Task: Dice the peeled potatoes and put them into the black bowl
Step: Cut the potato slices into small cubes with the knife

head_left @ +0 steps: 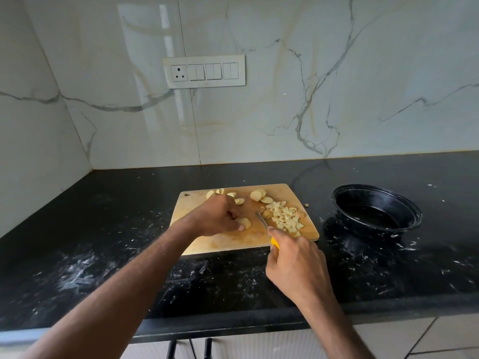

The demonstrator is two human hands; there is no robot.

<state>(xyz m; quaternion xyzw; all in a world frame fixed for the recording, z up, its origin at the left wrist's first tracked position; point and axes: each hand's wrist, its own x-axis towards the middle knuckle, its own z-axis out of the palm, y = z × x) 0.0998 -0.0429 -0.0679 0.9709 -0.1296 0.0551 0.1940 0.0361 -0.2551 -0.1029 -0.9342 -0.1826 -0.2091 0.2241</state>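
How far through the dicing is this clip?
Partway. Done: a pile of diced potato lies on the cutting board. In hand: the left hand holds a potato piece while the right hand grips the knife. Left: larger potato chunks are uncut, and the black bowl holds no potato.

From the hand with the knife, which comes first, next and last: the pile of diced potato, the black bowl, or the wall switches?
Measured from the right hand in the head view:
1. Diced potato: just ahead of it, on the board's right side.
2. Black bowl: off to the right on the counter.
3. Wall switches: far back, up on the wall.
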